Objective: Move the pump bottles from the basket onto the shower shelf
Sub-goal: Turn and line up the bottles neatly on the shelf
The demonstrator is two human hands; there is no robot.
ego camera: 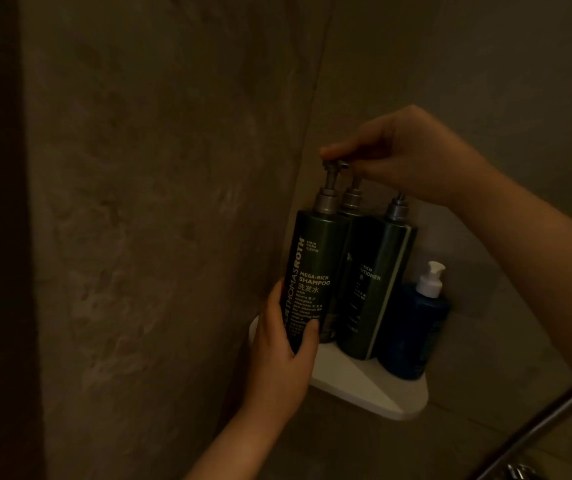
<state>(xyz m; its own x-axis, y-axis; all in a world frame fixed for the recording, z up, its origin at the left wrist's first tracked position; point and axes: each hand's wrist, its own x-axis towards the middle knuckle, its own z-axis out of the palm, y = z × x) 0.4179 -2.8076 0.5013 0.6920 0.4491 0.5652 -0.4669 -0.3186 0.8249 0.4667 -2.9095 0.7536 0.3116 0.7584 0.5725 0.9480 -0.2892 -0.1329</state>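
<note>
A white corner shelf (364, 386) juts from the dim stone shower walls. On it stand three tall dark green pump bottles: the shampoo bottle (315, 268) at the left, a middle bottle (350, 220) partly hidden behind it, and the conditioner bottle (378, 289) at the right. My left hand (281, 355) wraps the lower part of the shampoo bottle. From above, my right hand (405, 157) pinches the pump head of the shampoo bottle. The basket is out of view.
A shorter blue bottle with a white pump (419, 327) stands at the shelf's right end against the wall. A metal rail or hose (533, 434) runs diagonally at the lower right, with a metal fitting below it.
</note>
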